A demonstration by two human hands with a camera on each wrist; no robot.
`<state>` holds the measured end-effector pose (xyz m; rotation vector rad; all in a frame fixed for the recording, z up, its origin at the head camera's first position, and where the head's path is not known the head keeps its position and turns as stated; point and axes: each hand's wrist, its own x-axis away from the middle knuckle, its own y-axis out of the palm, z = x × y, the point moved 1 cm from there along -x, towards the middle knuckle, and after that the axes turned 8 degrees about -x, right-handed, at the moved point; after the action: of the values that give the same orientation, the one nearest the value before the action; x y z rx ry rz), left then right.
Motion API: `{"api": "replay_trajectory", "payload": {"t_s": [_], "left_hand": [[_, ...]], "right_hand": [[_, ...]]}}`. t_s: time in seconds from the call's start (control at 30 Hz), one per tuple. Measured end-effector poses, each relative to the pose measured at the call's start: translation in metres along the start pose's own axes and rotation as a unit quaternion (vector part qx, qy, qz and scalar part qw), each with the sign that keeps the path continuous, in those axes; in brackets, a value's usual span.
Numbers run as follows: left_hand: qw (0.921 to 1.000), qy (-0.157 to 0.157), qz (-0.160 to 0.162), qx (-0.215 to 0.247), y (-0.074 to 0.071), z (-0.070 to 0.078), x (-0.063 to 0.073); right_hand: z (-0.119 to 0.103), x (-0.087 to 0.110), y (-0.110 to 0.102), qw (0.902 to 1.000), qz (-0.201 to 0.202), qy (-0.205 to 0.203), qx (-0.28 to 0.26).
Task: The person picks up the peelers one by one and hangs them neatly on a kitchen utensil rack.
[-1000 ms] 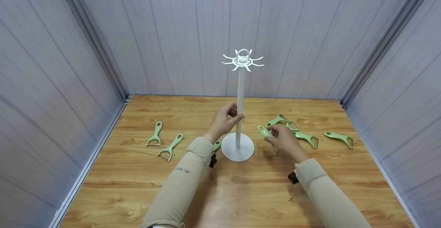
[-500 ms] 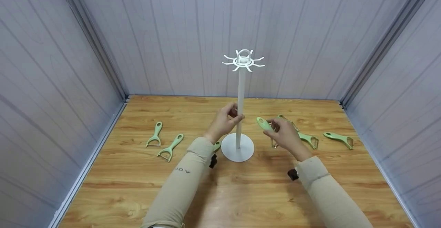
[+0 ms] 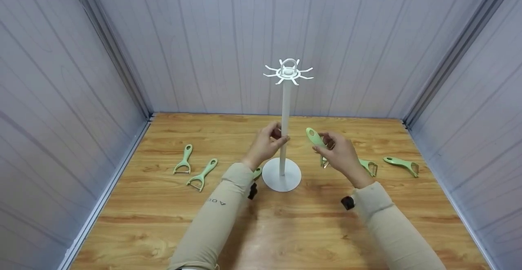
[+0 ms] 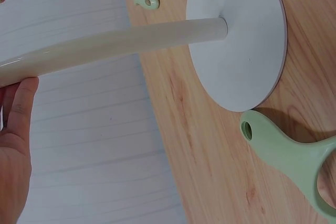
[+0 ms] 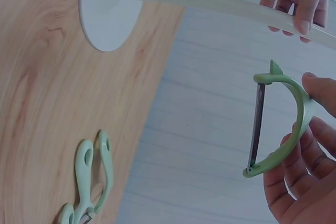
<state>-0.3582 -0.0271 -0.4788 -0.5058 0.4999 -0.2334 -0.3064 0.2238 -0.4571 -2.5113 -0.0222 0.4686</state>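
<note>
Close in, taking the round base [image 3: 291,177] of the white stand [image 3: 286,111] as dial centre in the head view: left sleeve [image 3: 214,221] between seven and eight o'clock, right sleeve [image 3: 391,221] at four. At nine, just beside the base, peeping past the left cuff: handle of a tucked-away peeler [image 4: 283,153], hole toward ten in the left wrist view. Gripping the upright pole with left hand [image 3: 263,147] at eleven, thumb and fingers around it. Clamped on the green peeler [image 3: 315,136] with right hand [image 3: 340,153], between two and three, thumb against fingers. Raised above the wooden table [image 3: 285,233], right of the pole and apart from it; long axis slanting, hole end pointing to eleven, blade end down to five. In the right wrist view, forked head facing nine, blade running nearly twelve to six. Lying toward nine: two loose peelers [image 3: 200,176], holes at twelve and one. Toward three: two more peelers [image 3: 401,165], blades toward four. In the right wrist view, at seven, bunched peelers [image 5: 84,174], probably overlapping, though cut by the frame edge. Farthest, at twelve: hook ring [image 3: 288,73], then pale wall [image 3: 212,37].
</note>
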Motion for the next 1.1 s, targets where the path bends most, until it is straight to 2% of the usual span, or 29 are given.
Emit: {"api": "replay_trajectory", "payload": {"t_s": [0.27, 0.77, 1.1], "left_hand": [[0.9999, -0.008, -0.002, 0.01, 0.001, 0.0, 0.0], [0.9998, -0.012, -0.005, 0.015, 0.0, 0.0, 0.001], [0.9999, -0.01, -0.005, 0.008, 0.001, 0.0, 0.002]], "right_hand": [[-0.011, -0.003, -0.007, 0.9983, 0.033, -0.031, -0.037], [-0.035, -0.008, -0.017, 0.9922, 0.072, -0.089, -0.05], [-0.049, -0.012, -0.021, 0.9832, 0.107, -0.132, -0.066]]}}
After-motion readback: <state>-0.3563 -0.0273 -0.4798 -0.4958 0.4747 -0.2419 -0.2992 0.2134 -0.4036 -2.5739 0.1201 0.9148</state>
